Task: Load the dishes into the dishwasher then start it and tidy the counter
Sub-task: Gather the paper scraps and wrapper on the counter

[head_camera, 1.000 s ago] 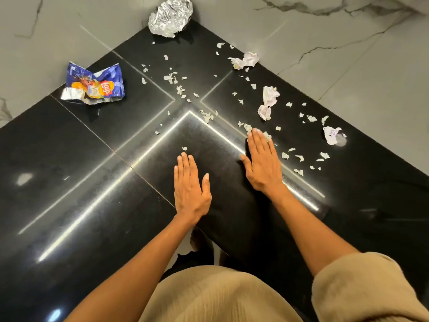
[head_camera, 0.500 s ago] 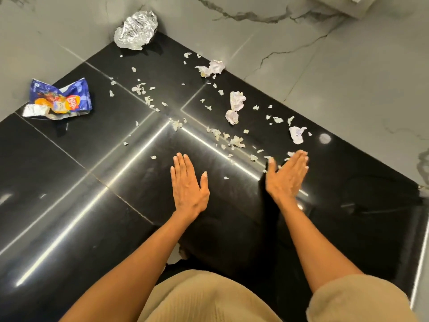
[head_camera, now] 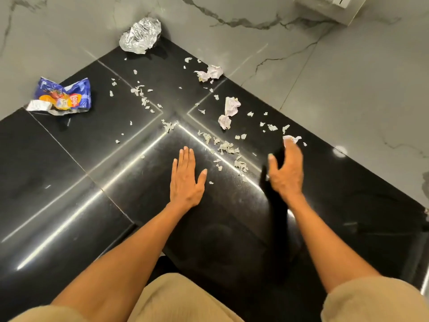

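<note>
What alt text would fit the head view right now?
Left hand lies flat on a black counter while the right hand, on edge, reaches a paper scrap. Torn paper bits, crumpled paper, a chip bag and foil ball litter the corner.

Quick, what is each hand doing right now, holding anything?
Left hand: open, flat on the black counter, holding nothing.
Right hand: open, on edge, fingertips at a paper scrap; no grip visible.
</note>
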Motion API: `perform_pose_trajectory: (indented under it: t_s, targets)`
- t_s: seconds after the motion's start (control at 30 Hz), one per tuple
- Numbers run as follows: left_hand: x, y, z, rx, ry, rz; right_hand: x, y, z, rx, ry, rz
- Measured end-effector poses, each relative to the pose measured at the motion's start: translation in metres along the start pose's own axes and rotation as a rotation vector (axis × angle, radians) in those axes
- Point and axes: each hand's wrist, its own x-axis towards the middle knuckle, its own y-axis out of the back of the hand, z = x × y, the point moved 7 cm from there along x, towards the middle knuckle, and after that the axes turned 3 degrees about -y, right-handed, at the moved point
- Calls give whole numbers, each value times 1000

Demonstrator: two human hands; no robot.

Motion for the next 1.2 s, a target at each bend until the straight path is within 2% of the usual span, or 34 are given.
perform_pose_trajectory:
  t_s: [0.13,0.23,0.37,0.53,0.67,0.77,0.83,0.9,1.0,1.2]
  targets:
    - [0,-3,-3,11,1,15,47,30,55,-24,-167,-20]
    - [0,-4,-4,32,3,17,69,21,53,10,-152,-97]
    - [0,-3,-5,10,25,31,82,-19,12,80,-66,-186]
    - [-1,-1,-5,-16,31,48,58,-82,-58,89,209,-405]
    - [-1,-1,-4,-14,37,73,48,-98,-88,200,341,-551]
    - [-2,0,-4,-34,32,92,78,-73,-84,210,348,-385]
    - [-2,-1,-3,-34,29,102,107,-50,-62,265,208,-215]
    - [-2,0,-3,-26,27,114,126,-39,-39,282,44,-154]
    - [-1,0,-3,-45,29,131,133,-50,-31,146,-6,-260]
    - [-1,2,-2,-69,34,141,107,-97,-76,124,115,-426]
